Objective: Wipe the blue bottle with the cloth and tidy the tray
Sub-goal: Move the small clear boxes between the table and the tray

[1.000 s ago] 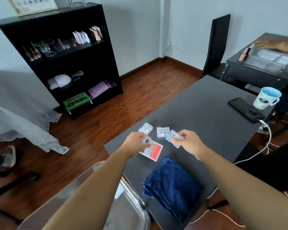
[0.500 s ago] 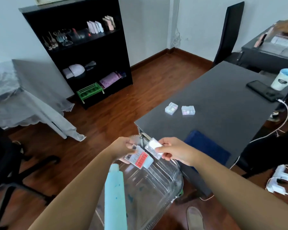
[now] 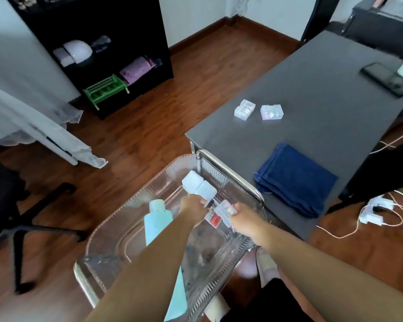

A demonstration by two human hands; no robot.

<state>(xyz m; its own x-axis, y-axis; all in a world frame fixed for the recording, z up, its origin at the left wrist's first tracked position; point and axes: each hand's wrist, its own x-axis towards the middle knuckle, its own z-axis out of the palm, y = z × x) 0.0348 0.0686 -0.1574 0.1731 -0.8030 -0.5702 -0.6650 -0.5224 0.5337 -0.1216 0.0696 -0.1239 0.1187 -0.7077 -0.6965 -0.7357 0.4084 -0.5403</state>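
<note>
left hand [image 3: 192, 211] holds red-label case [image 3: 215, 220] | right hand [image 3: 244, 219] holds clear case [image 3: 223, 209] | both over tray [image 3: 149, 175]

We find the tray [image 3: 123, 242] just left of the table [image 3: 312, 89], with the bottle [image 3: 157, 224] lying along its left side, two boxes [image 3: 198, 185] at its far end, a card [image 3: 215, 220] in our left hand [image 3: 193, 211] and a case [image 3: 224, 209] in our right hand [image 3: 244, 219] above its right side, while on the table the cloth [image 3: 293, 180] lies before two more cases [image 3: 244, 109] [image 3: 271, 112].

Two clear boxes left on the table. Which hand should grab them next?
Right, probably. The right hand sits on the side of the tray next to the table, nearer the clear boxes; the left hand, holding a red-labelled case, would have to cross it. The right must drop its clear case first.
</note>
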